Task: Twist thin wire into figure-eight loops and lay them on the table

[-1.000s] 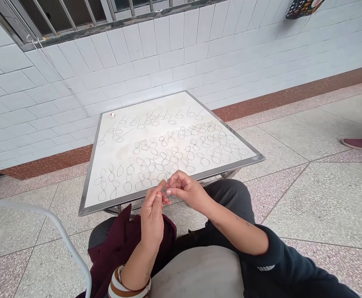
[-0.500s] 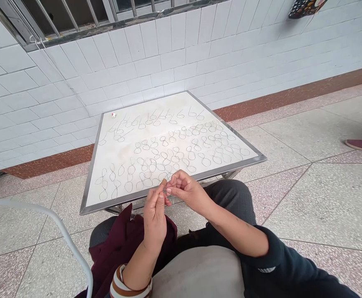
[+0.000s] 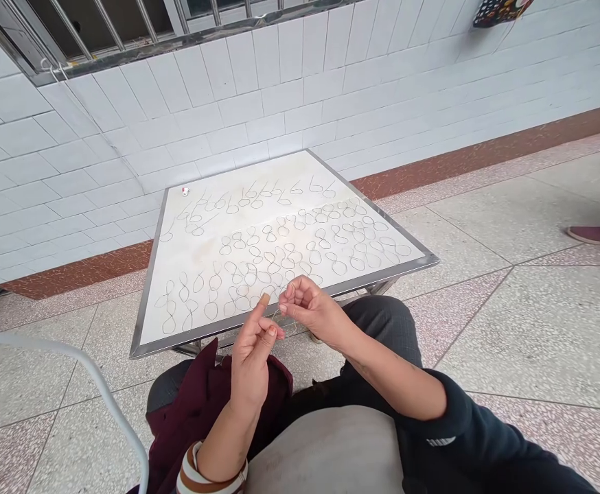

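R hand [image 3: 313, 314] pinched thin wire [image 3: 295, 327]; L hand [image 3: 251, 353] was at it, grip unclear, by white tabletop's [image 3: 177, 339] near edge. Dark sleeve's [image 3: 465, 422] pale mark [image 3: 441, 442] unreadable w/ blur.

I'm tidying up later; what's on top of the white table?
Thin loops and, far left, a small item. The right hand hides anything behind it near the table's edge.
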Available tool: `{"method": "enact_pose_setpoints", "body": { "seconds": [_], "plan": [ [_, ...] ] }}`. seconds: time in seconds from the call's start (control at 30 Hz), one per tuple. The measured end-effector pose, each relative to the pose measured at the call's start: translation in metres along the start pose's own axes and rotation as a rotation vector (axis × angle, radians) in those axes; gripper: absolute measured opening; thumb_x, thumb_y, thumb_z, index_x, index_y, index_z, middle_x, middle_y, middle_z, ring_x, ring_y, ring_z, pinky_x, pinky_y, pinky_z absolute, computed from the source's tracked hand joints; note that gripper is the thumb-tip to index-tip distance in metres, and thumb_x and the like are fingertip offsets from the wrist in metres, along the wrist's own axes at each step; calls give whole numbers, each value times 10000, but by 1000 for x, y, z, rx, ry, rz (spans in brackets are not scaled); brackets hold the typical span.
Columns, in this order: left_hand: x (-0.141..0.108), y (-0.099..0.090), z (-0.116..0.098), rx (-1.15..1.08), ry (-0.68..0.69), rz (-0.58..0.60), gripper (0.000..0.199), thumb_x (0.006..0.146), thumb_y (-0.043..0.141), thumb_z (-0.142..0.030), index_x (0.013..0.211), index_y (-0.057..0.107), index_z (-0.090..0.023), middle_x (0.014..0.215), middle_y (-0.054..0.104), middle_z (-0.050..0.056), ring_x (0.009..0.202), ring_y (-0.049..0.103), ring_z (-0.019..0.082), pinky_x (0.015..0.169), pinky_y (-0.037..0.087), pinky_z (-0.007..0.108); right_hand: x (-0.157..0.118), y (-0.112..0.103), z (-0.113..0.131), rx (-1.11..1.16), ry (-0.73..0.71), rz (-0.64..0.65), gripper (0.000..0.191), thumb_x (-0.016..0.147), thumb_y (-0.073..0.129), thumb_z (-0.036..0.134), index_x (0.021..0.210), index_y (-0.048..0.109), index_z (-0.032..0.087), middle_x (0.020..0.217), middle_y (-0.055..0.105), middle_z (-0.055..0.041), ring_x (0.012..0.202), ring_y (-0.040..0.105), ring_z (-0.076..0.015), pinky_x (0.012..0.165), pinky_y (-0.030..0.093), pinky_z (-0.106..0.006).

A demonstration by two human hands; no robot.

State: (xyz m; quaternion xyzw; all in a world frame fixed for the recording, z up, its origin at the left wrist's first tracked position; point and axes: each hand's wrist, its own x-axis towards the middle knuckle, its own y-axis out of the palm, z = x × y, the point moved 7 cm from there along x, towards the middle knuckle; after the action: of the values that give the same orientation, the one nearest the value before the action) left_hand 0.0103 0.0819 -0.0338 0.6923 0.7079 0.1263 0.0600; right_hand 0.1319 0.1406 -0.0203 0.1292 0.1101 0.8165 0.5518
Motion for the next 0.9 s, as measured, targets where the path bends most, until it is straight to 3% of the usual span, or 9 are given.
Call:
{"method": "enact_pose_setpoints", "body": {
  "seconds": [0.2, 0.37, 0.7, 0.9],
  "plan": [
    [0, 4, 3, 97, -78, 77, 571, 905, 588, -293, 1450, 417, -308, 769, 594, -15, 816, 576, 151, 876, 425, 322, -2, -1, 3, -101, 17, 56, 245, 788, 715, 304, 857, 496, 219, 820, 592, 18, 721, 556, -117, 725, 457, -295],
    [2, -2, -1, 52, -92, -29, 556, 889, 613, -336, 1421, 460, -276, 801, 587, -5, 760, 553, 134, 765, 459, 290, -3, 5, -1, -63, 14, 146, 220, 814, 696, 270, 899, 501, 215, 813, 594, 21, 709, 554, -108, 694, 444, -275],
    [5, -7, -4, 28, -89, -129, 566, 806, 713, -269, 1344, 542, -236, 786, 628, -17, 674, 571, 106, 720, 476, 271, -3, 6, -7, -124, -24, 90, 221, 809, 702, 318, 864, 510, 224, 707, 556, 51, 638, 540, -105, 631, 422, -259],
    [4, -5, -7, 122, -88, -125, 616, 800, 712, -284, 1380, 507, -255, 944, 692, 35, 679, 595, 110, 733, 519, 294, -4, 5, -12, -198, -52, 63, 218, 806, 699, 354, 871, 530, 232, 686, 539, 48, 599, 548, -113, 580, 426, -261]
  ]
}}
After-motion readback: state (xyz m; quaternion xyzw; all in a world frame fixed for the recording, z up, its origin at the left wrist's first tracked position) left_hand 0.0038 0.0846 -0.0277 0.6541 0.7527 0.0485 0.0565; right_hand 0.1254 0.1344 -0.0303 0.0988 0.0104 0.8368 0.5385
